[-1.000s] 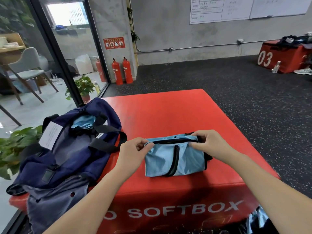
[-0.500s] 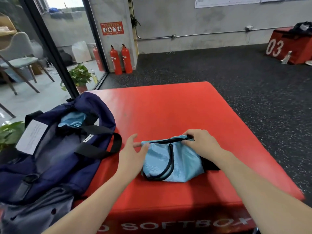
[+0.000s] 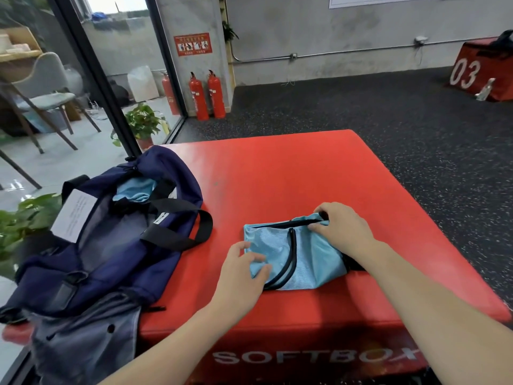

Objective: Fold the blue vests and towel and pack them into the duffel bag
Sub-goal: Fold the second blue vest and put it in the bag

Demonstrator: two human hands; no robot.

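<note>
A folded light-blue vest [image 3: 311, 257] with black trim lies on the red soft box [image 3: 291, 176], near its front edge. My left hand [image 3: 244, 276] grips the vest's near left corner, thumb on top. My right hand [image 3: 341, 232] rests curled on the vest's far right edge and holds the fabric there. To the left, the navy duffel bag [image 3: 105, 245] lies open on the box's left side, with another light-blue cloth [image 3: 136, 190] inside it near the far end.
The bag's black handles [image 3: 180, 226] reach toward the vest. Potted plants [image 3: 141, 123] stand left of the box by a glass partition. Fire extinguishers [image 3: 206, 95] line the wall. Another red box marked 03 [image 3: 477, 73] sits far right on the dark floor.
My left hand has slid from the vest's far left corner down to its near left corner. The vest now lies flatter. My right hand stays on its far right edge.
</note>
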